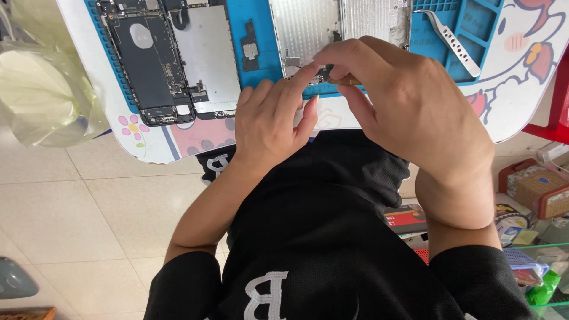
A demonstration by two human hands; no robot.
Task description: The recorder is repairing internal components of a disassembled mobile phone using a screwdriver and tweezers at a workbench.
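Observation:
My left hand [272, 121] rests at the near edge of a blue repair mat [258, 24], its index finger pressed on a small dark part [320, 76] at the bottom of a silver phone screen backplate [305, 26]. My right hand [409, 104] is curled just to the right, pinching a thin brownish tool [345, 81] whose tip meets the same small part. An opened black phone body [148, 59] with its metal shield lies on the mat to the left. Silver tweezers [450, 41] lie on the mat at the right.
The mat sits on a small white table [521, 89] with cartoon prints. A crumpled clear plastic bag [41, 89] hangs at the left. A red stool edge [557, 106] and boxes with clutter [533, 195] stand on the tiled floor at the right.

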